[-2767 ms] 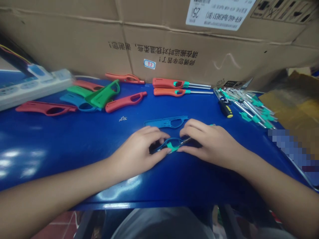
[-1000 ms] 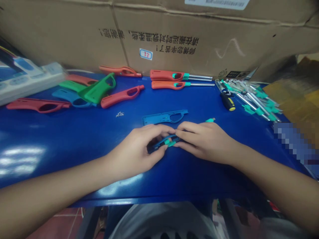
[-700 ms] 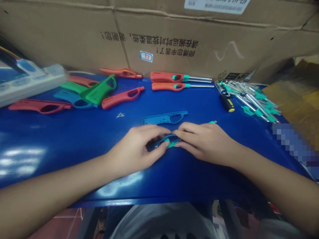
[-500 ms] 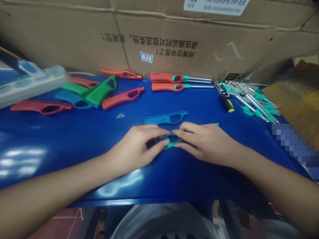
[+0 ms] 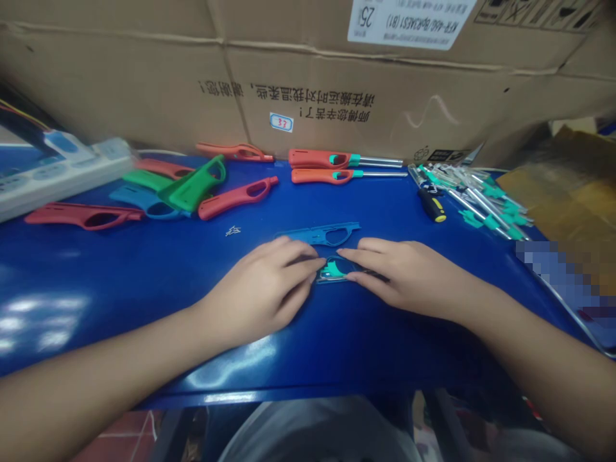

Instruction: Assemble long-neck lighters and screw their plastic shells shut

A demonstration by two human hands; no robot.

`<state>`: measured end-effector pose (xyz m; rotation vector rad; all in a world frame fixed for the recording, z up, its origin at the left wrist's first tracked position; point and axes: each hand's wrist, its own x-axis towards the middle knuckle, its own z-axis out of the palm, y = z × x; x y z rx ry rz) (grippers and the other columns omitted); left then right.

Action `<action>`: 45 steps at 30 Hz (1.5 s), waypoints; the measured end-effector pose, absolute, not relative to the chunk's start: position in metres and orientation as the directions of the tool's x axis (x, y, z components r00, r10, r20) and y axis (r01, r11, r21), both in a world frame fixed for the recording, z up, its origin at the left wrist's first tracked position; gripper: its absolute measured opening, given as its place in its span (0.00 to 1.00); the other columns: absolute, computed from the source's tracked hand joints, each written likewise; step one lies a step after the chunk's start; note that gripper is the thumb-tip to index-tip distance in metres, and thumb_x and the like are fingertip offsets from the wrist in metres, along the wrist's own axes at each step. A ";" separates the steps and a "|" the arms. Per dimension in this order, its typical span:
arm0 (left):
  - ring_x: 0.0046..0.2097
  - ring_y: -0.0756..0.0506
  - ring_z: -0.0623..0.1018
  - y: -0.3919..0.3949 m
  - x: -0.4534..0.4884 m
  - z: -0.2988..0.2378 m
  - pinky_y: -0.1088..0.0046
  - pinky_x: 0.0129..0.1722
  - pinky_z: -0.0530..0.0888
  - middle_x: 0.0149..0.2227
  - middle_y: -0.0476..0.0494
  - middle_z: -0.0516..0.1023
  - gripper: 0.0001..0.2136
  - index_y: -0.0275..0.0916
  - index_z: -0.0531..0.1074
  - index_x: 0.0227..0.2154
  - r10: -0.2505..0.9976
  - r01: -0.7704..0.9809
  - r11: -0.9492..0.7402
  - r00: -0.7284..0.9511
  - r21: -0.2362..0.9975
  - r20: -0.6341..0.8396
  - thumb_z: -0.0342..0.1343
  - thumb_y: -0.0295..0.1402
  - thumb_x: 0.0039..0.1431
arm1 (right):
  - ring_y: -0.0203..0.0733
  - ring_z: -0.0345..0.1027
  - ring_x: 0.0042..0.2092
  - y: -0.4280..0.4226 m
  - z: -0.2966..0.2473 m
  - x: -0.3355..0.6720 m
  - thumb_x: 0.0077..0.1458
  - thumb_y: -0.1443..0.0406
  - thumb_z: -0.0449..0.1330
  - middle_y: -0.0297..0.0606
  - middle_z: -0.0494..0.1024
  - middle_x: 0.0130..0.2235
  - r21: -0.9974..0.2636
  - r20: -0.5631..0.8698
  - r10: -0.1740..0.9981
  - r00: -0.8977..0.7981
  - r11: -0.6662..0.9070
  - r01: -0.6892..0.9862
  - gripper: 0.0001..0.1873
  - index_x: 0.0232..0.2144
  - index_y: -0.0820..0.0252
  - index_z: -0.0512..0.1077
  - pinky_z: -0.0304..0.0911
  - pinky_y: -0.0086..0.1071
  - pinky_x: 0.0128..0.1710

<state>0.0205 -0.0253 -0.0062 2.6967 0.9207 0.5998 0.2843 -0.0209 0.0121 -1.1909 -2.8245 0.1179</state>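
Observation:
A blue lighter handle half (image 5: 318, 280) lies low over the table, with a green trigger (image 5: 331, 269) and a metal piece seated in it. My left hand (image 5: 269, 285) is closed on its left end, and the fingers cover that part. At the other end my right hand (image 5: 409, 273) grips it between thumb and fingers, with the thumb below and the fingertips above. Just beyond my hands rests a second blue handle half (image 5: 332, 235), its hollow side up. Left of that half is a small heap of screws (image 5: 233, 231).
Red, green and blue handle shells (image 5: 192, 186) lie at the back left beside a white power strip (image 5: 67, 173). Two orange-red lighters (image 5: 320, 159) lie before a cardboard box (image 5: 144, 83). A screwdriver (image 5: 433, 205) and metal tubes with green parts (image 5: 481, 199) are at the right.
My left fingers have shifted and drawn together at the left end of the handle half, so more of the green trigger shows. My right hand has moved slightly right. The camera view tilted up a little.

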 end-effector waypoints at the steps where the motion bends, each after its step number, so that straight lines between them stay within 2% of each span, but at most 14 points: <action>1: 0.50 0.38 0.77 -0.026 0.020 -0.005 0.55 0.50 0.77 0.51 0.35 0.79 0.16 0.36 0.76 0.55 0.617 0.545 -0.785 0.732 0.295 0.290 0.49 0.30 0.71 | 0.44 0.77 0.41 -0.020 0.012 0.285 0.70 0.59 0.54 0.43 0.81 0.48 -0.098 0.037 0.719 -0.694 0.694 0.713 0.21 0.60 0.60 0.72 0.68 0.34 0.34; 4: 0.50 0.36 0.78 -0.029 0.021 -0.003 0.53 0.49 0.78 0.52 0.35 0.79 0.16 0.36 0.76 0.55 0.606 0.573 -0.795 0.752 0.198 0.260 0.49 0.32 0.71 | 0.45 0.77 0.41 -0.019 0.013 0.286 0.70 0.59 0.54 0.42 0.81 0.48 -0.087 0.035 0.719 -0.694 0.694 0.715 0.21 0.60 0.60 0.72 0.67 0.34 0.34; 12: 0.47 0.37 0.78 -0.031 0.023 0.001 0.55 0.46 0.79 0.48 0.34 0.79 0.16 0.34 0.76 0.55 0.571 0.569 -0.818 0.789 0.082 0.225 0.51 0.31 0.70 | 0.37 0.70 0.34 -0.022 0.013 0.282 0.71 0.60 0.52 0.42 0.76 0.49 -0.044 0.133 0.626 -0.768 0.778 0.627 0.18 0.56 0.56 0.74 0.58 0.31 0.28; 15: 0.48 0.37 0.77 -0.032 0.023 0.001 0.55 0.46 0.79 0.48 0.33 0.78 0.16 0.33 0.76 0.55 0.582 0.579 -0.811 0.785 0.083 0.214 0.50 0.31 0.71 | 0.37 0.69 0.34 -0.025 0.014 0.279 0.71 0.59 0.50 0.43 0.75 0.49 -0.032 0.136 0.578 -0.805 0.815 0.579 0.19 0.55 0.57 0.74 0.57 0.32 0.27; 21: 0.46 0.37 0.75 -0.034 0.023 -0.004 0.56 0.45 0.79 0.46 0.33 0.77 0.17 0.30 0.74 0.56 0.574 0.576 -0.816 0.793 0.056 0.207 0.49 0.27 0.70 | 0.39 0.70 0.34 -0.032 0.014 0.271 0.72 0.59 0.48 0.45 0.75 0.47 0.015 0.047 0.573 -0.818 0.818 0.574 0.21 0.55 0.65 0.72 0.60 0.33 0.27; 24: 0.42 0.38 0.75 -0.035 0.022 -0.005 0.59 0.42 0.80 0.42 0.35 0.77 0.16 0.30 0.75 0.55 0.593 0.586 -0.804 0.775 0.102 0.221 0.48 0.27 0.71 | 0.40 0.71 0.34 -0.033 0.014 0.269 0.72 0.59 0.48 0.46 0.75 0.47 0.036 0.018 0.561 -0.827 0.827 0.561 0.22 0.56 0.67 0.72 0.61 0.34 0.28; 27: 0.43 0.39 0.75 -0.034 0.021 -0.004 0.61 0.43 0.79 0.42 0.35 0.77 0.16 0.31 0.76 0.53 0.592 0.582 -0.805 0.778 0.113 0.209 0.48 0.28 0.71 | 0.41 0.71 0.36 -0.032 0.013 0.269 0.72 0.59 0.48 0.45 0.75 0.47 0.008 0.018 0.560 -0.828 0.828 0.561 0.22 0.56 0.66 0.72 0.62 0.35 0.29; 30: 0.45 0.39 0.75 -0.032 0.021 -0.001 0.60 0.44 0.79 0.44 0.34 0.77 0.16 0.31 0.76 0.54 0.555 0.556 -0.830 0.811 0.054 0.186 0.49 0.28 0.71 | 0.41 0.71 0.37 -0.031 0.012 0.270 0.72 0.59 0.49 0.44 0.74 0.48 -0.039 0.044 0.570 -0.820 0.821 0.569 0.21 0.56 0.65 0.72 0.61 0.35 0.29; 36: 0.44 0.38 0.75 -0.033 0.021 0.002 0.58 0.44 0.79 0.44 0.37 0.77 0.15 0.33 0.76 0.54 0.559 0.567 -0.824 0.812 -0.001 0.165 0.50 0.28 0.70 | 0.39 0.70 0.38 -0.030 0.009 0.269 0.69 0.61 0.53 0.42 0.73 0.47 -0.195 0.140 0.646 -0.750 0.761 0.619 0.14 0.51 0.59 0.73 0.62 0.33 0.32; 42: 0.46 0.38 0.76 -0.036 0.019 0.000 0.58 0.47 0.79 0.47 0.38 0.78 0.15 0.33 0.75 0.56 0.563 0.565 -0.825 0.816 0.022 0.132 0.52 0.27 0.70 | 0.39 0.71 0.40 -0.027 0.002 0.265 0.69 0.62 0.54 0.38 0.73 0.46 -0.188 0.128 0.649 -0.750 0.758 0.625 0.09 0.47 0.57 0.72 0.58 0.32 0.30; 45: 0.46 0.38 0.76 -0.036 0.018 -0.002 0.58 0.47 0.78 0.46 0.39 0.78 0.16 0.33 0.73 0.57 0.574 0.576 -0.817 0.805 0.037 0.152 0.52 0.26 0.69 | 0.37 0.70 0.39 -0.026 0.001 0.265 0.68 0.63 0.57 0.36 0.73 0.45 -0.294 0.129 0.686 -0.716 0.716 0.633 0.06 0.44 0.56 0.72 0.59 0.30 0.31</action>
